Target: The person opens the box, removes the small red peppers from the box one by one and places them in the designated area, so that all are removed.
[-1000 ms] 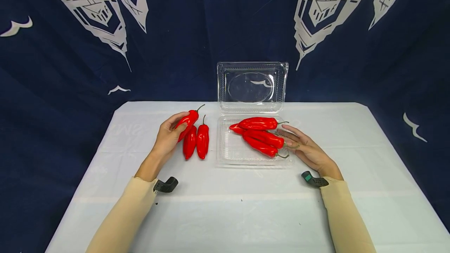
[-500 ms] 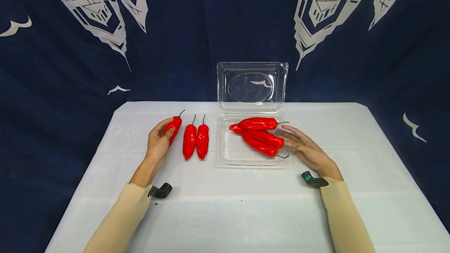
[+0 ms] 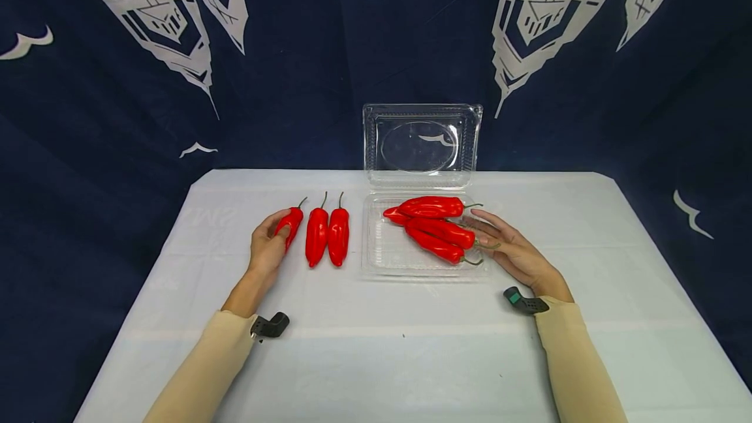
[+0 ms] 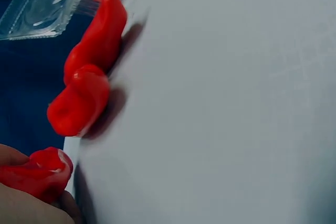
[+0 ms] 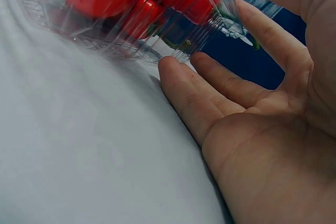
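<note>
My left hand [image 3: 267, 250] grips a red chili pepper [image 3: 293, 219] with a green stem, thumb on its near side, low over the table at the left. Just right of it, two more red peppers [image 3: 316, 237] lie side by side, stems pointing away. A clear plastic clamshell box [image 3: 382, 260] stands open in the middle, its lid [image 3: 418, 146] raised at the back. Several red peppers [image 3: 437, 206] lie in its base, stems toward the right. At the box's right wall my right hand [image 3: 519, 254] rests with relaxed, extended fingers [image 5: 184, 90], holding no pepper.
A white cloth covers the table [image 3: 376, 358], and a dark blue curtain [image 3: 294, 83] with white prints hangs behind it. Black wrist-worn cameras sit at both cuffs.
My left hand has moved left with its pepper, away from the two lying peppers, then slightly lower toward the near side. The right hand and the box have stayed in place.
</note>
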Action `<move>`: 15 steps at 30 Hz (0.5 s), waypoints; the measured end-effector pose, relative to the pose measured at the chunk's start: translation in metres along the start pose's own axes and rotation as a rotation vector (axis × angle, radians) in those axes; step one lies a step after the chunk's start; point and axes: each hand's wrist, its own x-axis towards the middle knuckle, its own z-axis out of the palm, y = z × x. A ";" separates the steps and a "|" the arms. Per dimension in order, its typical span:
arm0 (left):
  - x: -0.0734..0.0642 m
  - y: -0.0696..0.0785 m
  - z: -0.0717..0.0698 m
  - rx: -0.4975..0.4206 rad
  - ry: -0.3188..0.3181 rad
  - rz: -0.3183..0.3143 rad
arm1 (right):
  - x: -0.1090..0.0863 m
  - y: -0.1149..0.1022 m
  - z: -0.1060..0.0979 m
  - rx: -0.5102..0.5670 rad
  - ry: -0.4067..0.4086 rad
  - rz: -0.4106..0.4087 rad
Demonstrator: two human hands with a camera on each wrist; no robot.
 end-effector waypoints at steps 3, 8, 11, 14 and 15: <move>0.001 -0.003 0.002 0.004 0.009 0.007 | 0.000 -0.001 0.001 -0.013 0.001 0.003; 0.000 -0.004 0.004 0.027 -0.002 0.010 | 0.001 -0.002 0.002 -0.036 0.020 0.021; 0.000 -0.003 0.004 0.079 -0.026 0.006 | 0.000 -0.001 0.002 -0.042 0.019 0.021; -0.001 -0.003 0.004 0.138 -0.050 0.003 | 0.001 -0.001 0.001 -0.041 0.020 0.021; -0.001 -0.003 0.004 0.159 -0.058 0.003 | 0.001 0.000 0.001 -0.042 0.021 0.020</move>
